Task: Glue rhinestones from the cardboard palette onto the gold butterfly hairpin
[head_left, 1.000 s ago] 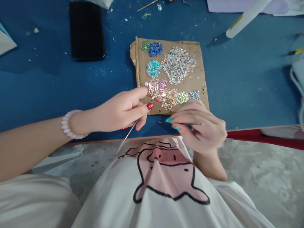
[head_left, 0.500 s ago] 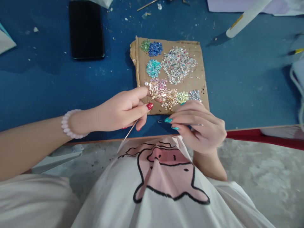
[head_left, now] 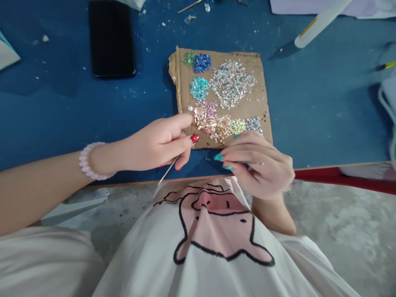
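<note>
My left hand (head_left: pixel 168 142) pinches a gold hairpin (head_left: pixel 168 170) between thumb and fingers. Its openwork, butterfly-like head (head_left: pixel 202 117) points up over the cardboard, and the thin stem slants down past the table edge. A white pearl (head_left: pixel 190 108) shows beside the head. Closed around slim metal tweezers (head_left: pixel 256 163) is my right hand (head_left: pixel 262 163); their small tip (head_left: pixel 208 158) pokes out to the left, apart from the hairpin. My fingers hide the tweezers' middle. Under both hands lies a cardboard piece (head_left: pixel 247 111) bearing small rhinestones, among them a big silvery heap (head_left: pixel 232 84).
Rhinestones are sorted by colour: blue (head_left: pixel 202 63), turquoise (head_left: pixel 199 88), green (head_left: pixel 188 58) and more. A black phone (head_left: pixel 111 39) lies at upper left. A white tube (head_left: pixel 321 22) is at upper right. The blue table's front edge (head_left: pixel 340 164) runs just below my hands.
Almost nothing differs. The hairpin's stem end has shifted slightly left and down, and both hands keep their hold.
</note>
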A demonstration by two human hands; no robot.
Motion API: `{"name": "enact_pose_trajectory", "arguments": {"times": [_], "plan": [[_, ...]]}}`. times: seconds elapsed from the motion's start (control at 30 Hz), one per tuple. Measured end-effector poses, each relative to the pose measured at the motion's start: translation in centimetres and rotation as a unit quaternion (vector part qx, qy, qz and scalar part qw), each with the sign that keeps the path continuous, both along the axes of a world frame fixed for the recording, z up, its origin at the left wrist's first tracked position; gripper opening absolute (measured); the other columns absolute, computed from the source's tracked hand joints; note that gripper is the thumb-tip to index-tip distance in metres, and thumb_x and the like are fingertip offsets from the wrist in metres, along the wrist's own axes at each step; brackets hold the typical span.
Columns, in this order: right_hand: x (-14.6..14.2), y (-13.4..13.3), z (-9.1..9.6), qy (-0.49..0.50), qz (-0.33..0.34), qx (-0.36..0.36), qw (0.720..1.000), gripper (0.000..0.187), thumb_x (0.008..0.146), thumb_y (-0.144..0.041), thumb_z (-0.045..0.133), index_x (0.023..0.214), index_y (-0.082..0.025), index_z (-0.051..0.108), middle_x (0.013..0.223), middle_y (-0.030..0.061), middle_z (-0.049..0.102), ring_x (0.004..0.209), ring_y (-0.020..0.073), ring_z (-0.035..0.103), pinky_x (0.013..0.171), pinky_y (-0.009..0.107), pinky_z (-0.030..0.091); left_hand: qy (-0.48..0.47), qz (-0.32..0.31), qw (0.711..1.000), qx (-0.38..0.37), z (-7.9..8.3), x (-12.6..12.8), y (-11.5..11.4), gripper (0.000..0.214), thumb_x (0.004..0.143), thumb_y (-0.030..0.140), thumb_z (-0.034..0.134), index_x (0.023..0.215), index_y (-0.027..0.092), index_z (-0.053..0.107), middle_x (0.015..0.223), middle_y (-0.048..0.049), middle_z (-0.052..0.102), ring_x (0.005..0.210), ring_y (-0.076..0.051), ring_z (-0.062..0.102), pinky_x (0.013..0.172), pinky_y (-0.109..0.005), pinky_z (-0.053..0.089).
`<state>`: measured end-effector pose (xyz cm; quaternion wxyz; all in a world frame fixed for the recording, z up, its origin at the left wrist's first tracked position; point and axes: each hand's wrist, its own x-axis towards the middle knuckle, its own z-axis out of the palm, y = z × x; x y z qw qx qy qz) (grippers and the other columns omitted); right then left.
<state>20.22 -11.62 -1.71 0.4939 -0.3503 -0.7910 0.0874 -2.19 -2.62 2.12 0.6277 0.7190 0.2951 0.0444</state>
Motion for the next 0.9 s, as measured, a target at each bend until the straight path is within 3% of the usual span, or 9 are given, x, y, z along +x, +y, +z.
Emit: {"name": "enact_pose_trajectory", "arguments": {"times": [0.9], "plan": [[0.06, 0.04, -0.15, 0.031, -0.006, 0.024, 0.999, 0.005, 0.093, -0.018, 0.068, 0.088, -0.016, 0.07, 0.076, 0.0042, 0.075, 0.073, 0.0177, 0.07, 0.069, 0.036, 0.058, 0.006, -0.012, 1.0, 0.022, -0.05, 0.01, -0.02, 0.019, 0.101, 0.021, 0.047, 0.086, 0.024, 0.036, 0.054, 0.006, 0.064, 0.039, -0.005, 0.043, 0.039, -0.02, 0.031]]}}
